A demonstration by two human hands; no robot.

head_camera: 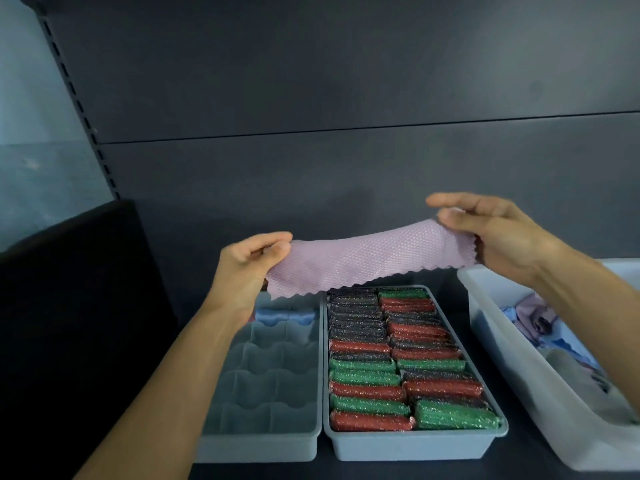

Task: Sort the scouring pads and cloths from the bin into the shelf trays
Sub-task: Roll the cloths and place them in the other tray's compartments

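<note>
While it hangs stretched above the trays, I see the pink cloth (374, 258), waffle-textured with a zigzag-cut edge, pinched at one end by the left hand (249, 268) and at the other by the right hand (495, 230). Below it, glittery red, green and black scouring pads (367, 403) pack one grey plastic tray (408, 445). The divided tray (263, 441) beside it holds a folded blue cloth (284, 315). To the right, crumpled cloths (540, 323) lie in the translucent bin (519, 375).

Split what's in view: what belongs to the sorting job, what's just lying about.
Job: pink waffle-textured cloth held between left hand and right hand; grey compartmented plastic tray holding a folded blue cloth; grey plastic tray packed with red, green and black glittery scouring pads; white plastic bin of loose cloths.
Lying about: black boxy object at left.
</note>
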